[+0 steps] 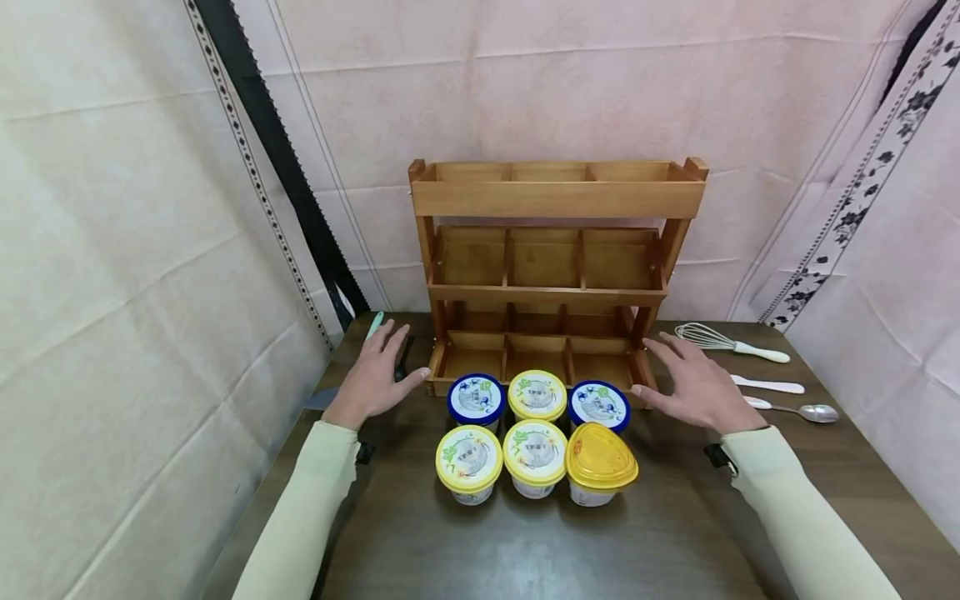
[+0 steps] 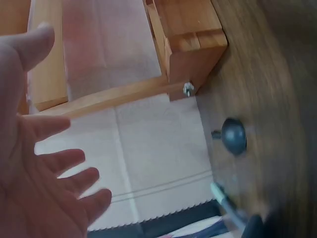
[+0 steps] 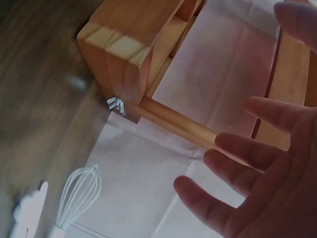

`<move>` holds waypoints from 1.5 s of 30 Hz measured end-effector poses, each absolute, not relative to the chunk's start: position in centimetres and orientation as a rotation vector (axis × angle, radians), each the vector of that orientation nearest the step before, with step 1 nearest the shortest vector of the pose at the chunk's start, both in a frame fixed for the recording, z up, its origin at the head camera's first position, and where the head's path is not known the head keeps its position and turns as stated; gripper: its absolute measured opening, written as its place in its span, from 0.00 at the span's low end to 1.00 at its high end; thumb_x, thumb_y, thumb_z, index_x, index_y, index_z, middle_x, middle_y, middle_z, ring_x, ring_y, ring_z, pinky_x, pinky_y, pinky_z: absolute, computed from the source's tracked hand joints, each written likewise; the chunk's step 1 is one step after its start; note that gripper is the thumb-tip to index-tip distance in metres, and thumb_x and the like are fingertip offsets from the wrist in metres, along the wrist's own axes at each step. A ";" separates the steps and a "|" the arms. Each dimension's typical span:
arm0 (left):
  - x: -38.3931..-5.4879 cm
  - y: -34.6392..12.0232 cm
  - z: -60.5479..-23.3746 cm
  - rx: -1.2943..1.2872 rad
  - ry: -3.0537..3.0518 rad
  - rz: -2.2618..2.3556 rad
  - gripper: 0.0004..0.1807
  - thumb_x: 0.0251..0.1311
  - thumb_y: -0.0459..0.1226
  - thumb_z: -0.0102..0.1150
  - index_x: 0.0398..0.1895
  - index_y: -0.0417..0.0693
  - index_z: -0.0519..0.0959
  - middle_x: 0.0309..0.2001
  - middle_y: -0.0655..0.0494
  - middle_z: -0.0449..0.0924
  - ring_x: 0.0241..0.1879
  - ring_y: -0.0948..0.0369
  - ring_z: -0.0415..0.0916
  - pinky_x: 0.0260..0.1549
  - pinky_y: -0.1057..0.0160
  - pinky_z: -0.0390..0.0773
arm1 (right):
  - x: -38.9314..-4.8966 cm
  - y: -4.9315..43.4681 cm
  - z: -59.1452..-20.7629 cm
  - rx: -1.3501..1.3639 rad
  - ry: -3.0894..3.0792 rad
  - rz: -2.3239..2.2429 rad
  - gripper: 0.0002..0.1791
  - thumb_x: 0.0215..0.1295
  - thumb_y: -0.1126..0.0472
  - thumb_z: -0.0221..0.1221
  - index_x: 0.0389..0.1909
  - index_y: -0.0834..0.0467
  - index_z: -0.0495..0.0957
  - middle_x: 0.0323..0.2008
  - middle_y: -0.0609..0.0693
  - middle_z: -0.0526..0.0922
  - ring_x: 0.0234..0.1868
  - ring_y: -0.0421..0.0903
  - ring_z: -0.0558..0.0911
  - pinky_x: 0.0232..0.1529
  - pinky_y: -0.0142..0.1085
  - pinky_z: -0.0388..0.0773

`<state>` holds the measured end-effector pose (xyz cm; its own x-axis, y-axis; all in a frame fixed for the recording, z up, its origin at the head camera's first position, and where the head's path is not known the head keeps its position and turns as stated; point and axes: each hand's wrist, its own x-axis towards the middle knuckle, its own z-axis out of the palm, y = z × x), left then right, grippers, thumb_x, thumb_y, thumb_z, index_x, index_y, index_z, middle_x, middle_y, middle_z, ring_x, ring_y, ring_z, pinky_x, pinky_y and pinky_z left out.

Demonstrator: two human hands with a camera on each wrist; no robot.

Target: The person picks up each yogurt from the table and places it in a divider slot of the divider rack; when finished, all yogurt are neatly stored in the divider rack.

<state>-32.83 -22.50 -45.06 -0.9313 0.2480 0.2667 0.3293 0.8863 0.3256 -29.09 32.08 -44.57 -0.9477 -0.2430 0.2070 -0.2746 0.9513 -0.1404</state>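
A three-tier wooden rack (image 1: pixel 558 200) with divided compartments stands at the back of the table. My left hand (image 1: pixel 371 379) hovers by its left side, fingers spread and nothing held; its palm (image 2: pixel 34 183) faces the rack. On the opposite side is my right hand (image 1: pixel 697 385), likewise spread and holding nothing. Whether either thumb touches the rack, I cannot tell. Between the hands, several lidded tubs form two rows: yellow-lidded ones (image 1: pixel 469 459) and blue-lidded ones (image 1: pixel 476 398). The front right tub (image 1: pixel 602 457) has a plain yellow, rounded-triangular lid.
Right of the right hand lie a whisk (image 1: pixel 705 337), a white-handled utensil (image 1: pixel 768 384) and a spoon (image 1: pixel 817 412). Beyond the left hand are a dark round object (image 2: pixel 234 136) and a teal-tipped utensil (image 2: pixel 227 202). Pale cloth (image 1: pixel 555 92) hangs around the table (image 1: pixel 525 558).
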 end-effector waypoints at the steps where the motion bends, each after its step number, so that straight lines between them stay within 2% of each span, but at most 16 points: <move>1: -33.0 -22.5 -45.1 -0.449 -2.818 -0.588 0.52 0.69 0.69 0.54 0.86 0.52 0.53 0.86 0.40 0.44 0.83 0.37 0.46 0.75 0.30 0.61 | -29.0 32.0 -44.6 0.398 -2.920 0.284 0.53 0.65 0.25 0.60 0.80 0.56 0.63 0.79 0.68 0.60 0.77 0.72 0.62 0.68 0.74 0.67; 9: -34.7 -21.6 -44.8 -0.491 -2.644 -0.823 0.45 0.73 0.65 0.54 0.83 0.51 0.60 0.82 0.43 0.56 0.79 0.41 0.60 0.73 0.34 0.65 | -28.7 31.8 -45.2 0.435 -2.901 0.509 0.46 0.69 0.31 0.62 0.77 0.56 0.67 0.74 0.64 0.70 0.73 0.69 0.71 0.68 0.72 0.69; 16: -36.6 -21.1 -43.4 -0.496 -2.542 -0.952 0.39 0.75 0.59 0.56 0.80 0.49 0.64 0.72 0.40 0.67 0.64 0.43 0.72 0.61 0.39 0.77 | -28.2 31.3 -45.3 0.461 -2.916 0.691 0.43 0.72 0.32 0.60 0.77 0.56 0.68 0.73 0.64 0.73 0.69 0.67 0.75 0.65 0.70 0.73; 18: -37.2 -20.9 -43.0 -0.491 -2.518 -0.986 0.38 0.75 0.58 0.57 0.79 0.48 0.65 0.71 0.39 0.69 0.63 0.42 0.74 0.61 0.40 0.78 | -28.1 31.2 -45.4 0.466 -2.914 0.737 0.42 0.73 0.34 0.61 0.77 0.57 0.69 0.72 0.64 0.75 0.68 0.66 0.77 0.64 0.69 0.75; 25: -39.1 -19.6 -42.0 -0.472 -2.425 -1.168 0.35 0.77 0.54 0.57 0.78 0.46 0.67 0.72 0.41 0.70 0.70 0.44 0.73 0.66 0.44 0.78 | -28.3 30.3 -46.1 0.520 -2.879 0.978 0.35 0.73 0.43 0.65 0.74 0.56 0.71 0.67 0.61 0.80 0.64 0.62 0.82 0.61 0.62 0.81; 31: -40.3 -18.3 -40.5 -0.446 -2.309 -1.352 0.33 0.77 0.51 0.59 0.76 0.44 0.68 0.71 0.42 0.72 0.72 0.48 0.72 0.67 0.47 0.78 | -28.6 29.3 -46.7 0.580 -2.864 1.069 0.34 0.74 0.42 0.64 0.73 0.54 0.71 0.67 0.59 0.80 0.62 0.60 0.83 0.61 0.60 0.82; 38: -41.4 -17.5 -39.6 -0.438 -2.259 -1.386 0.31 0.76 0.50 0.60 0.74 0.45 0.70 0.68 0.43 0.76 0.69 0.45 0.74 0.67 0.41 0.77 | -28.5 28.7 -47.4 0.639 -2.850 1.142 0.32 0.75 0.45 0.64 0.73 0.53 0.72 0.67 0.59 0.81 0.61 0.58 0.82 0.60 0.59 0.82; 40: -41.6 -17.4 -39.4 -0.427 -2.255 -1.385 0.31 0.75 0.51 0.60 0.74 0.46 0.70 0.68 0.43 0.76 0.69 0.45 0.74 0.68 0.40 0.75 | -28.4 28.5 -47.7 0.638 -2.856 1.149 0.32 0.74 0.43 0.65 0.73 0.51 0.73 0.67 0.56 0.80 0.63 0.57 0.81 0.61 0.58 0.82; 45: -42.3 -17.3 -39.0 -0.396 -2.227 -1.441 0.32 0.75 0.49 0.60 0.76 0.45 0.68 0.70 0.43 0.76 0.69 0.46 0.74 0.71 0.42 0.72 | -28.1 28.3 -48.2 0.662 -2.874 1.213 0.35 0.74 0.43 0.64 0.76 0.51 0.70 0.71 0.57 0.76 0.67 0.59 0.77 0.65 0.62 0.78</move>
<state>-42.34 -17.26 -38.98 -0.8547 -0.0063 0.5191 0.4709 0.4114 0.7804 -28.09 28.34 -48.20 -0.9127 -0.3920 0.1154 -0.3561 0.6246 -0.6950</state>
